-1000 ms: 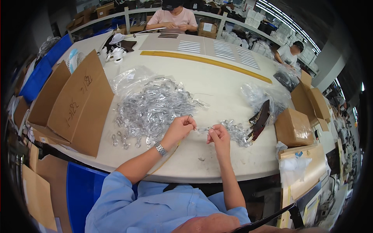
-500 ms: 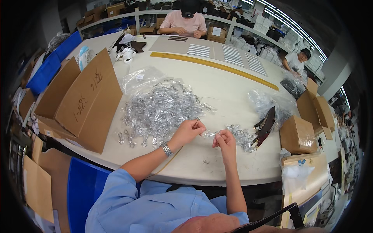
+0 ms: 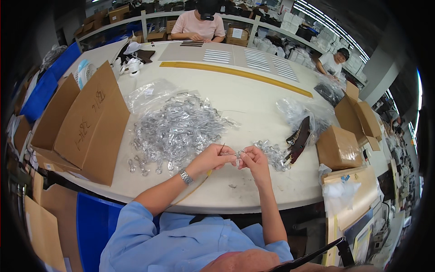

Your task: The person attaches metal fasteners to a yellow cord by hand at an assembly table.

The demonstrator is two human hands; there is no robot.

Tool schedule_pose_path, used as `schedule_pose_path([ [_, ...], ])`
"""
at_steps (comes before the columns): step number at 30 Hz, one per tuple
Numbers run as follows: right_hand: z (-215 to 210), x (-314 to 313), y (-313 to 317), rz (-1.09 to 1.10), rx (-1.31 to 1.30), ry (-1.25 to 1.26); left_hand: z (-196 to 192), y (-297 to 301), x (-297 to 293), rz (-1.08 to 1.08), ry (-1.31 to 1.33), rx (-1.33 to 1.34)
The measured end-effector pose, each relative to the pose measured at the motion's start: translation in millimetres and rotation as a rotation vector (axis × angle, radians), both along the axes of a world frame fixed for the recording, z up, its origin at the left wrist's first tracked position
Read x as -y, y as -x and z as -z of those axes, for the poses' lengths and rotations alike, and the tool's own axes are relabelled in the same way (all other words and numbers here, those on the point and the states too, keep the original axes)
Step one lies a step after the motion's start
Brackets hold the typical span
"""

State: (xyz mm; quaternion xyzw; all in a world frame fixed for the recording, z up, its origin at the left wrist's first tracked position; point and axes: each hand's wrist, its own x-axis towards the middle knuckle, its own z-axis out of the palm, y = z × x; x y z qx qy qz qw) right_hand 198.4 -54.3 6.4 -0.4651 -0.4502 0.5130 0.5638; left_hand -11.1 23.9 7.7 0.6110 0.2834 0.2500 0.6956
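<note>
Left fingers point(image 3: 229, 158) and right fingers point(image 3: 249, 157) are pinching a metal clip point(image 3: 239, 154) between them, large clip pile point(image 3: 174, 127) lying left on the desk point(image 3: 226, 195), smaller pile point(image 3: 274, 157) lying right.

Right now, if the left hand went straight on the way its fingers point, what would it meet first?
Apart from the small metal clasp at both hands' fingertips, most likely the right hand, which the left hand faces; any gap is hard to judge.
</note>
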Motion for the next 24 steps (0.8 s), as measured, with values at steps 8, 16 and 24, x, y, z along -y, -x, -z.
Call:
schedule_pose_path([
  [8,-6.4,0.1,10.0,0.144,0.125,-0.002,10.4,1.8,0.2,0.013,0.039,0.048],
  [16,-40.5,35.3,-12.7,0.09,0.433,-0.042,9.9,-7.9,4.3,0.072,0.126,-0.034],
  [24,-254.1,245.7,-37.3,-1.146,-0.245,-1.072,20.9,0.8,3.7,0.064,0.236,0.053],
])
